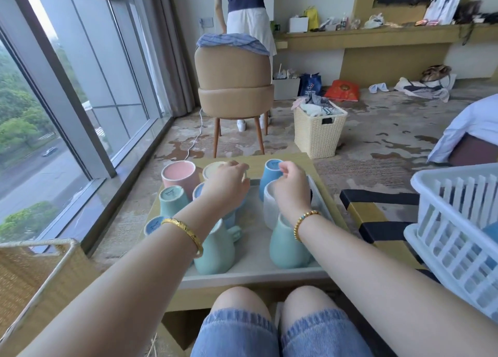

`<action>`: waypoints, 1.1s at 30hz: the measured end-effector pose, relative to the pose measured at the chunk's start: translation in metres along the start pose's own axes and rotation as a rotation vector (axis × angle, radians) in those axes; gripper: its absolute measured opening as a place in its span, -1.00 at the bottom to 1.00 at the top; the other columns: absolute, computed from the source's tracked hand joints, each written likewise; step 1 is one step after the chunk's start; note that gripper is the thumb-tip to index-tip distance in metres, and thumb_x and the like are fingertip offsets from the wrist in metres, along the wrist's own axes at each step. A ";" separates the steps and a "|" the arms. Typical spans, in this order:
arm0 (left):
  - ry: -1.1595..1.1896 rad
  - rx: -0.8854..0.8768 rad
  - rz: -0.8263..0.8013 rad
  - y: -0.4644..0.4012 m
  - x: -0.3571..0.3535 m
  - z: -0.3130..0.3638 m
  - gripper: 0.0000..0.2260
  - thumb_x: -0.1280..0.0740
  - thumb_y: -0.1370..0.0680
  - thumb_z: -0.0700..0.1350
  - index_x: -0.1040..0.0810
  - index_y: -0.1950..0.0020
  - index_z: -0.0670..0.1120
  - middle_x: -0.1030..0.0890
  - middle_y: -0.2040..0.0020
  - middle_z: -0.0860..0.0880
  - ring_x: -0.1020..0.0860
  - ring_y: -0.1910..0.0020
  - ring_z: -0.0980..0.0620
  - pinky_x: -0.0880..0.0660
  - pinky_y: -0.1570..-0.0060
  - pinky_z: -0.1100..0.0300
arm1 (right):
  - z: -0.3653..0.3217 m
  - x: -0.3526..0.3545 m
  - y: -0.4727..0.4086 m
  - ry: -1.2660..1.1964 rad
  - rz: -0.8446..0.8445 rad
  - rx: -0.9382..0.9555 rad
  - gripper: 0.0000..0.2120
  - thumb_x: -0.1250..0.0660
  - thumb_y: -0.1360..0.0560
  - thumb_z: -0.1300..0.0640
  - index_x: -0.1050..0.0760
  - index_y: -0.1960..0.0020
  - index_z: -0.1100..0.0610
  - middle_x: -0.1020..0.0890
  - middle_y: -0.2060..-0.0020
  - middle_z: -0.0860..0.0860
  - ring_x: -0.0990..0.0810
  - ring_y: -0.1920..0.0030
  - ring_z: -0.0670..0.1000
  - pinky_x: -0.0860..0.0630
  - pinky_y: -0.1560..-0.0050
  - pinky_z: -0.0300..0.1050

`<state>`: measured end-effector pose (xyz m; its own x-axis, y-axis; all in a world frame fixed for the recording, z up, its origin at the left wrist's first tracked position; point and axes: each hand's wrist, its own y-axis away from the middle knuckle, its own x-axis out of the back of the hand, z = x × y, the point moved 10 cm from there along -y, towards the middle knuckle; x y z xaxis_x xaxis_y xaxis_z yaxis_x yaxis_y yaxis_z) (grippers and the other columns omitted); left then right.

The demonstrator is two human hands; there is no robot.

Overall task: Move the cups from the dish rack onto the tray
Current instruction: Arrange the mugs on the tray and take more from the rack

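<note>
Several pastel cups stand upside down on a white tray [250, 274] on a small wooden table. My left hand [229, 181] grips the base of a cream cup [215, 168] at the tray's far edge. My right hand [292, 182] pinches the base of a blue cup [269, 176] at the far right. A pink cup [179, 176] stands far left. A white cup [270, 208] sits under my right wrist. Two mint cups [215, 251] [285, 246] stand nearest me. The white dish rack [458, 235] is at my right, something blue inside it.
A woven basket [35, 275] sits at my lower left beside the window. Beyond the table stand a tan chair [234, 84] and a wicker laundry basket [318, 133]. A person stands behind the chair. A black-and-yellow stool [377, 216] lies between table and rack.
</note>
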<state>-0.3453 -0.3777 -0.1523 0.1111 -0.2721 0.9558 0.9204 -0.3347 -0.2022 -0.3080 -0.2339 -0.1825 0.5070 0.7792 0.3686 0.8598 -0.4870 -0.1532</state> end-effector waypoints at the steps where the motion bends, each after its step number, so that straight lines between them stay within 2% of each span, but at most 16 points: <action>1: -0.019 -0.009 -0.025 -0.006 -0.008 0.004 -0.65 -0.16 -0.58 -0.11 -0.40 -0.36 -0.09 -0.43 -0.34 -0.14 -0.40 -0.29 -0.15 -0.38 -0.20 0.04 | 0.002 0.005 -0.010 0.010 0.023 0.007 -0.60 -0.09 -0.50 0.33 -0.43 -0.27 0.09 -0.50 -0.24 0.03 -0.48 -0.23 0.05 -0.41 -0.05 -0.14; 4: -0.028 -0.034 -0.073 -0.024 -0.029 0.013 -0.66 -0.14 -0.58 -0.14 -0.38 -0.35 -0.12 -0.43 -0.32 -0.16 -0.41 -0.27 -0.17 -0.42 -0.14 0.01 | 0.006 0.013 -0.037 0.066 0.034 0.008 -0.60 -0.06 -0.52 0.31 -0.41 -0.31 0.14 -0.49 -0.30 0.06 -0.45 -0.28 0.07 -0.39 -0.12 -0.13; 6: -0.028 -0.034 -0.100 -0.036 -0.040 0.017 -0.64 -0.15 -0.58 -0.12 -0.33 -0.38 -0.10 -0.42 -0.34 -0.15 -0.40 -0.29 -0.18 -0.43 -0.13 -0.01 | 0.012 0.009 -0.052 0.144 -0.040 -0.024 -0.56 -0.06 -0.52 0.31 -0.36 -0.37 0.16 -0.46 -0.34 0.09 -0.44 -0.31 0.10 -0.37 -0.08 -0.17; 8: -0.026 -0.034 -0.130 -0.047 -0.051 0.020 -0.59 -0.14 -0.59 -0.10 -0.25 -0.44 -0.06 -0.39 -0.38 -0.13 -0.39 -0.30 -0.18 -0.43 -0.12 0.00 | 0.020 0.001 -0.063 0.223 -0.120 -0.062 -0.57 -0.07 -0.51 0.31 -0.39 -0.35 0.23 -0.50 -0.30 0.14 -0.48 -0.27 0.16 -0.43 -0.10 -0.13; 9: -0.032 -0.042 -0.140 -0.053 -0.055 0.021 -0.58 -0.14 -0.59 -0.10 -0.21 -0.46 -0.05 -0.39 -0.39 -0.11 -0.40 -0.30 -0.18 -0.43 -0.10 0.01 | 0.023 -0.002 -0.067 0.256 -0.140 -0.070 -0.62 -0.08 -0.49 0.31 -0.45 -0.27 0.27 -0.56 -0.21 0.17 -0.51 -0.21 0.20 -0.47 -0.11 -0.06; 10: -0.046 -0.054 -0.151 -0.057 -0.059 0.023 -0.57 -0.13 -0.60 -0.11 -0.20 -0.47 -0.04 -0.38 -0.40 -0.10 -0.40 -0.29 -0.18 -0.42 -0.08 0.03 | 0.026 -0.005 -0.071 0.283 -0.151 -0.073 -0.69 -0.10 -0.48 0.31 -0.53 -0.12 0.27 -0.61 -0.04 0.18 -0.55 -0.09 0.22 -0.50 -0.01 -0.04; 11: -0.064 -0.068 -0.167 -0.061 -0.063 0.024 -0.58 -0.12 -0.60 -0.11 -0.20 -0.47 -0.04 -0.36 -0.42 -0.08 -0.40 -0.30 -0.17 -0.42 -0.09 0.04 | 0.030 -0.007 -0.075 0.312 -0.157 -0.075 -0.77 -0.11 -0.48 0.30 -0.55 0.10 0.22 -0.59 0.17 0.14 -0.55 0.08 0.19 -0.47 0.19 -0.09; 12: -0.080 -0.080 -0.191 -0.065 -0.067 0.025 -0.57 -0.11 -0.61 -0.11 -0.18 -0.48 -0.03 -0.32 -0.46 -0.06 -0.38 -0.33 -0.15 -0.40 -0.13 0.04 | 0.033 -0.010 -0.078 0.333 -0.164 -0.074 -0.77 -0.12 -0.47 0.29 -0.46 0.30 0.16 -0.50 0.34 0.08 -0.49 0.23 0.14 -0.33 0.35 -0.15; 14: -0.093 -0.092 -0.243 -0.069 -0.076 0.024 -0.56 -0.09 -0.62 -0.11 -0.12 -0.51 -0.02 -0.19 -0.52 0.00 -0.28 -0.43 -0.11 -0.34 -0.26 0.03 | 0.038 -0.016 -0.080 0.354 -0.201 -0.079 -0.69 -0.13 -0.46 0.30 -0.29 0.44 0.11 -0.36 0.47 0.02 -0.35 0.40 0.05 -0.15 0.45 -0.18; 18: -0.097 -0.111 -0.233 -0.071 -0.080 0.023 -0.56 -0.05 -0.63 -0.14 -0.08 -0.52 -0.05 -0.08 -0.55 0.01 -0.06 -0.53 -0.03 -0.15 -0.43 0.05 | 0.039 -0.021 -0.079 0.328 -0.249 -0.044 -0.71 -0.14 -0.42 0.33 -0.32 0.45 0.14 -0.36 0.51 0.03 -0.29 0.47 0.00 -0.12 0.47 -0.19; 21: -0.131 -0.134 -0.219 -0.070 -0.077 0.020 -0.57 -0.05 -0.63 -0.15 -0.11 -0.51 -0.07 -0.11 -0.55 0.01 -0.03 -0.53 -0.05 -0.12 -0.47 -0.01 | 0.036 -0.029 -0.078 0.307 -0.318 -0.043 -0.78 -0.14 -0.42 0.33 -0.52 0.29 0.24 -0.45 0.44 0.08 -0.35 0.40 0.05 -0.17 0.43 -0.18; 24: -0.181 -0.133 -0.208 -0.069 -0.075 0.013 -0.59 -0.04 -0.63 -0.15 -0.17 -0.49 -0.06 -0.14 -0.54 0.03 -0.01 -0.54 -0.05 -0.11 -0.47 -0.04 | 0.034 -0.038 -0.078 0.281 -0.378 -0.058 -0.79 -0.12 -0.43 0.34 -0.52 0.24 0.25 -0.44 0.40 0.11 -0.36 0.33 0.06 -0.21 0.33 -0.13; 28: -0.226 -0.103 -0.217 -0.068 -0.069 -0.002 -0.60 -0.05 -0.63 -0.16 -0.21 -0.48 -0.04 -0.15 -0.53 0.03 0.01 -0.53 -0.04 -0.09 -0.48 -0.03 | 0.028 -0.054 -0.075 0.296 -0.448 -0.032 -0.73 -0.11 -0.46 0.34 -0.57 0.08 0.40 -0.51 0.27 0.19 -0.40 0.26 0.08 -0.21 0.36 -0.13; 30: -0.227 -0.097 -0.217 -0.067 -0.064 -0.010 -0.62 -0.04 -0.63 -0.16 -0.24 -0.46 -0.03 -0.17 -0.53 0.02 0.00 -0.53 -0.05 -0.10 -0.47 -0.04 | 0.025 -0.061 -0.075 0.331 -0.469 -0.015 -0.73 -0.10 -0.46 0.33 -0.57 0.10 0.39 -0.51 0.25 0.20 -0.42 0.22 0.09 -0.23 0.33 -0.14; 33: -0.218 -0.104 -0.239 -0.065 -0.063 -0.015 -0.63 -0.04 -0.63 -0.14 -0.28 -0.44 -0.04 -0.20 -0.52 0.02 -0.02 -0.53 -0.04 -0.15 -0.45 -0.03 | 0.019 -0.065 -0.074 0.367 -0.488 -0.004 -0.79 -0.10 -0.45 0.34 -0.49 0.25 0.28 -0.45 0.32 0.16 -0.39 0.24 0.09 -0.24 0.31 -0.14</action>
<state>-0.4179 -0.3519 -0.2020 -0.0148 0.0207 0.9997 0.8882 -0.4590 0.0227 -0.4036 -0.2410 -0.2129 0.0002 0.7260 0.6877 0.9871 -0.1101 0.1159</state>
